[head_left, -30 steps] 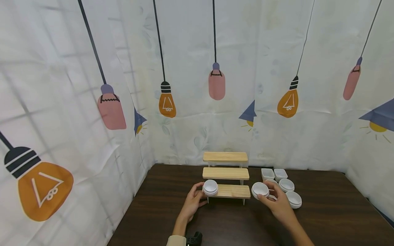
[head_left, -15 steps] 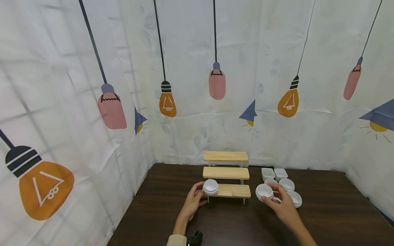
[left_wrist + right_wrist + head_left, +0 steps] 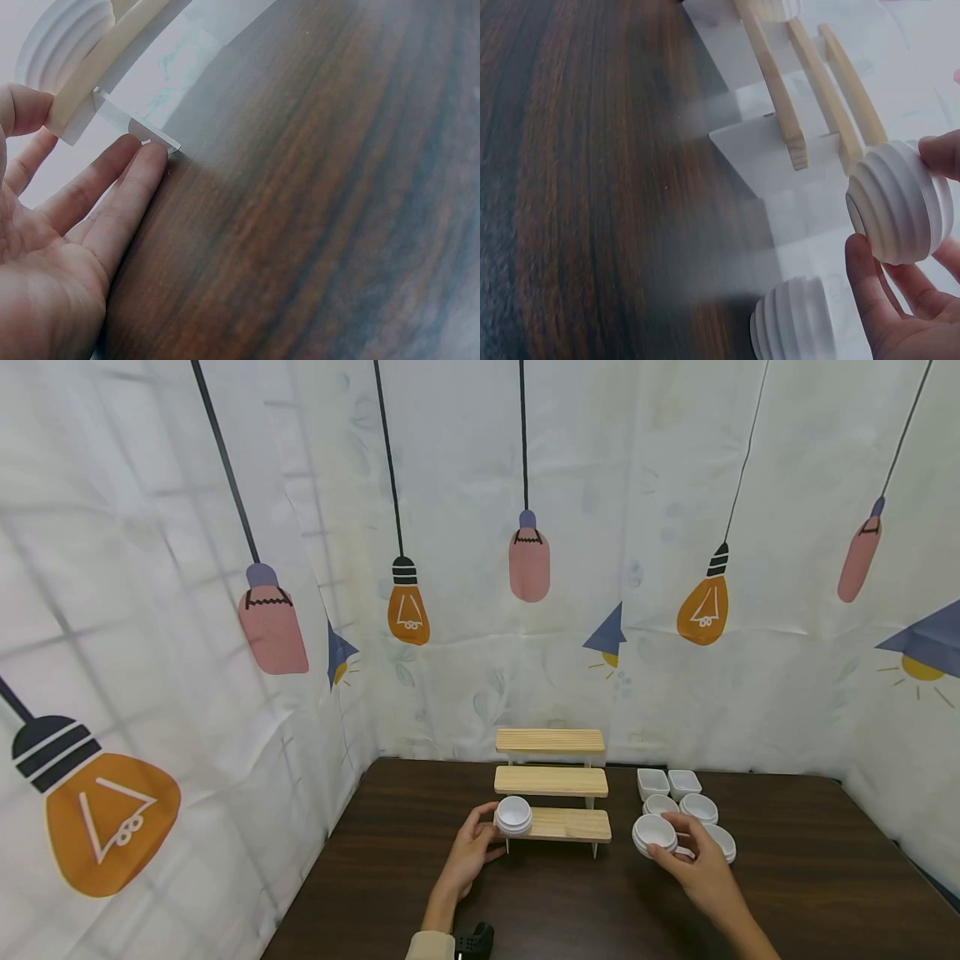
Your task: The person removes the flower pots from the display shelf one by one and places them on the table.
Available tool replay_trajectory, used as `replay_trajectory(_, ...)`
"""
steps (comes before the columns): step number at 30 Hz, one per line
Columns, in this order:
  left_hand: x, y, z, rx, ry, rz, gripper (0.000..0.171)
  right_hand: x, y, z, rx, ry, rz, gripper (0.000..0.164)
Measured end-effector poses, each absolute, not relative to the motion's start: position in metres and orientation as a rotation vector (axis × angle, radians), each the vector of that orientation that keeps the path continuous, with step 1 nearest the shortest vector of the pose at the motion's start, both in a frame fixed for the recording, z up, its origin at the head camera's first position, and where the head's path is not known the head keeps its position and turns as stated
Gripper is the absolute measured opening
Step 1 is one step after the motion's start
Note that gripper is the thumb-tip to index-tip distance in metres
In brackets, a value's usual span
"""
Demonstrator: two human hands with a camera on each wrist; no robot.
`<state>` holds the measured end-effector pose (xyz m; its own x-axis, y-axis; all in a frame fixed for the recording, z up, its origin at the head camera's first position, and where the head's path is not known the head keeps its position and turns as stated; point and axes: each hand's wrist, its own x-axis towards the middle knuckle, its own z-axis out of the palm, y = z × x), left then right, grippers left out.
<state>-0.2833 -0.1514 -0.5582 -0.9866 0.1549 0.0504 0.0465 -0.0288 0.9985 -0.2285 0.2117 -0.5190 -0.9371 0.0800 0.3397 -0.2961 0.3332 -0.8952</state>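
Note:
A small white ribbed bowl (image 3: 654,833) is held by my right hand (image 3: 703,860), above the table in front of the group of bowls. In the right wrist view, thumb and fingers grip the held bowl (image 3: 900,199) by its side and base. A similar bowl (image 3: 513,815) sits on the left end of the lowest board of a three-step wooden stand (image 3: 572,825). My left hand (image 3: 467,857) is at that end. In the left wrist view, one fingertip rests by the board's end (image 3: 75,112), and straight fingers (image 3: 124,187) touch the clear leg.
Right of the stand, more white bowls stand on the dark table (image 3: 810,852): two square ones (image 3: 652,783) at the back and round ones (image 3: 699,808) in front. The stand's upper boards (image 3: 551,782) rise behind. A printed curtain (image 3: 465,693) hangs behind the table.
My right hand has moved right with the bowl, away from the stand toward the other bowls. My left hand and the bowl on the stand have stayed in place.

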Motion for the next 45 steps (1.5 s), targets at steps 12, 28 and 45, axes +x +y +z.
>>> replay_trajectory(12,-0.284,-0.152,-0.559,0.224,2.136,2.187,0.043,-0.220,0.223,-0.522,0.121,-2.330,1.602,0.051)
replay_trajectory(28,-0.284,-0.152,-0.559,0.233,2.136,2.184,0.042,-0.209,0.235,-0.527,0.095,-2.341,1.545,0.048)
replay_trajectory(45,-0.283,-0.153,-0.559,0.279,2.148,2.179,0.043,-0.207,0.254,-0.537,0.118,-2.427,1.519,0.049)
